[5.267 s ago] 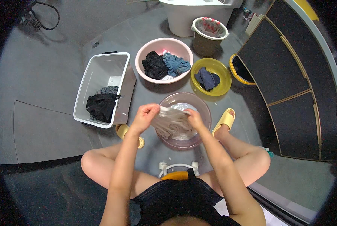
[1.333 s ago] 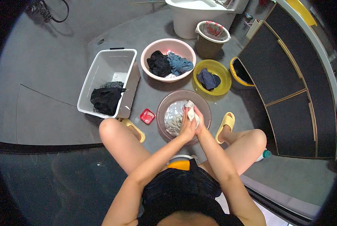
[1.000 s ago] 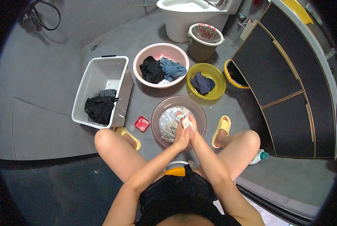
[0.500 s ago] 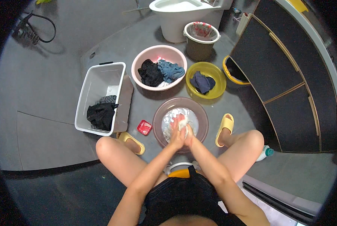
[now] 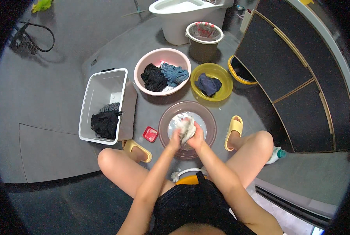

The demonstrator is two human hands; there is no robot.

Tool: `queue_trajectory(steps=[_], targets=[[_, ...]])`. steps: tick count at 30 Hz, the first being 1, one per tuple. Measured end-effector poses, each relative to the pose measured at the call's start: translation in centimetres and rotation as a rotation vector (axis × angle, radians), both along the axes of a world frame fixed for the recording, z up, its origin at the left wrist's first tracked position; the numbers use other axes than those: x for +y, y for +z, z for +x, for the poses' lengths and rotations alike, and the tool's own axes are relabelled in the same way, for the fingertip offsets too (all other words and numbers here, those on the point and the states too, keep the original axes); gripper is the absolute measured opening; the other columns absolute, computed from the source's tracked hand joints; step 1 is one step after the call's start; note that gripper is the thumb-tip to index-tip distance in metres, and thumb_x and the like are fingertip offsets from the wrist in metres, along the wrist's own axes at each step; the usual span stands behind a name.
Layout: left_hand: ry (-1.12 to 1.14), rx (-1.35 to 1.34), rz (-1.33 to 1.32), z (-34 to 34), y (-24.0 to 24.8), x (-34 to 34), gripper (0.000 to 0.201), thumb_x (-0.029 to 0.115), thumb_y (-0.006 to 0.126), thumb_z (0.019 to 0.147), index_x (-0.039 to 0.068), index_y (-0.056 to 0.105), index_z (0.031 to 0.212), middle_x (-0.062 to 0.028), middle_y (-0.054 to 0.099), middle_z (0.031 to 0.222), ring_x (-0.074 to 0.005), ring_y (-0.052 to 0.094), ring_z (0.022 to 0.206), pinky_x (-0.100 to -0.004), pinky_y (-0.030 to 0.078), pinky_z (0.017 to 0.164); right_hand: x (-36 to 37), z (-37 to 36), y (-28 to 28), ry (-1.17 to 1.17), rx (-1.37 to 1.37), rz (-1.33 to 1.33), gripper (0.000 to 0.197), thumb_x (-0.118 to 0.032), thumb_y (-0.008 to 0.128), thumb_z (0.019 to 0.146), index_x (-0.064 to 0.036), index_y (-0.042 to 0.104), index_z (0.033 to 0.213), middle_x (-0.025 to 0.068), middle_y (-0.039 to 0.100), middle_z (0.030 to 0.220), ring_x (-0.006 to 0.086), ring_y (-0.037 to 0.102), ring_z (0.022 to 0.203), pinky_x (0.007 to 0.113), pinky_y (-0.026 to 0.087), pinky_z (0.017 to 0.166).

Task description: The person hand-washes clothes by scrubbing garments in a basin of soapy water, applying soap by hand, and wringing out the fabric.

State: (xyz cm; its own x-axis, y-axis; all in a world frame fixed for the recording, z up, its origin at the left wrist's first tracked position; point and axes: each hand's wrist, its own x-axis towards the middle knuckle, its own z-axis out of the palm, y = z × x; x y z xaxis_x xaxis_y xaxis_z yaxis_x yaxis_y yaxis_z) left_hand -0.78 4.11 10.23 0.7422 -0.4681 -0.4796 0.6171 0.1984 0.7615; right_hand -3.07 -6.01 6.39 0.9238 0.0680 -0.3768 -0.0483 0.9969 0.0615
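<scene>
Over a mauve plastic basin (image 5: pixel 210 124) between my feet, I hold a bunched, wet white cloth (image 5: pixel 188 131). My right hand (image 5: pixel 197 137) is closed on its right side. On the other side my left hand (image 5: pixel 175 138) grips it too, with its fingers blurred by motion. Whitish, sudsy water (image 5: pixel 200 121) lies in the basin below. A small red box (image 5: pixel 150 134) with white stuff in it sits on the floor just left of the basin.
Beyond stand a pink basin (image 5: pixel 140 65) of clothes and a yellow basin (image 5: pixel 228 84) with a dark garment. A tall white-rimmed bin (image 5: pixel 124 84) is at left, a bucket (image 5: pixel 200 51) and toilet (image 5: pixel 175 27) at the back. Dark cabinets (image 5: pixel 280 58) flank the right; a bottle (image 5: pixel 276 154) lies by my right knee.
My hands were pressed together around the cloth; now they are a little apart, the left shifted left, and more of the cloth shows between them. The view has shifted slightly.
</scene>
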Motion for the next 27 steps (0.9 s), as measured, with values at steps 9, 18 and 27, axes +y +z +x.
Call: queue_trajectory(steps=[9,18,27], targets=[[-0.251,-0.951,0.792,3.1,-5.5,2.6,0.053,0.02,0.032,0.083,0.004,0.022,0.133,-0.0168,0.021,0.138,-0.0308,0.013,0.129,-0.036,0.013,0.104,4.3,-0.6,3.1,0.239,0.01,-0.249,0.045,-0.043,0.038,0.088,-0.0136,0.045,0.121,0.004,0.048,0.121,0.017,0.046,0.109,0.033,0.034,0.094],[-0.344,-1.014,0.697,-0.8,-2.3,0.0,0.05,0.026,0.031,0.084,0.006,0.029,0.13,-0.0153,0.024,0.136,-0.033,0.018,0.127,-0.0381,0.014,0.104,1.3,-0.2,1.9,0.154,0.186,-0.316,0.058,-0.057,0.037,0.082,-0.0176,0.04,0.125,0.0039,0.048,0.121,0.0201,0.049,0.102,0.038,0.034,0.093],[-0.147,-0.843,0.509,-2.4,-5.4,-1.4,0.051,0.023,0.033,0.084,-0.003,0.03,0.127,-0.0193,0.025,0.135,-0.0325,0.016,0.128,-0.0373,0.011,0.104,-0.3,0.2,-2.0,0.166,0.242,-0.167,0.044,-0.052,0.042,0.083,-0.0158,0.054,0.104,0.0021,0.059,0.092,0.0187,0.055,0.084,0.034,0.043,0.077]])
